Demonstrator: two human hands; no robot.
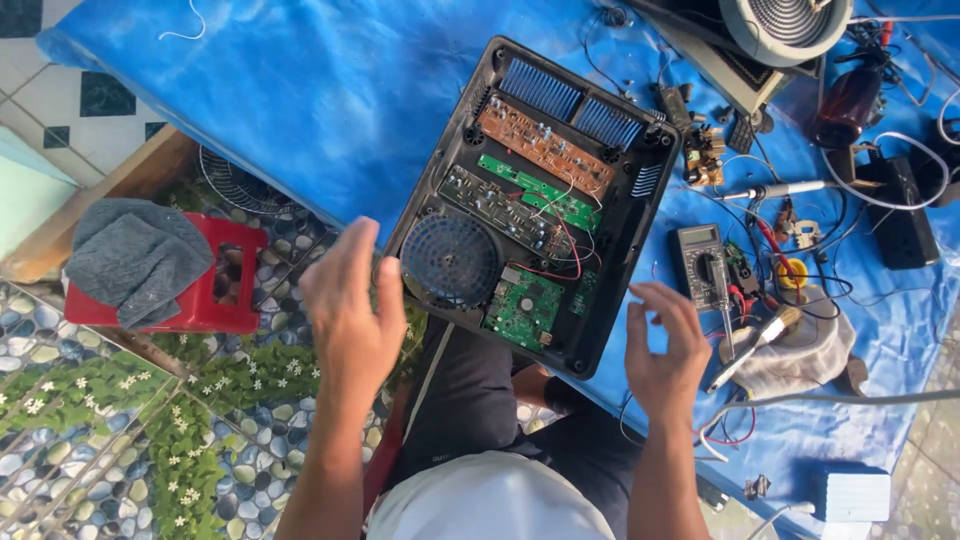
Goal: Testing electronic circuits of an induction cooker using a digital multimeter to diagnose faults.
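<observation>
Tabletop (330,90) under blue sheet, opened black appliance housing (534,200) lying flat with circuit boards exposed, multimeter (703,264) just right of housing, white cloth (800,350) beyond multimeter, small blue box (850,492) well below-right of housing, black adapter (905,215) far right.

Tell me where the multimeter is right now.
The multimeter lies on the blue sheet right of the opened appliance base, just above the right hand.

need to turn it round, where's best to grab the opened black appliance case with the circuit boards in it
Judging by its pose, grip the black case by its raised rim at the two opposite side walls, left hand by the round fan grille, right hand on the right edge. It lies flat and open, so coming in from the sides keeps fingers off the circuit boards and loose wires.
</observation>
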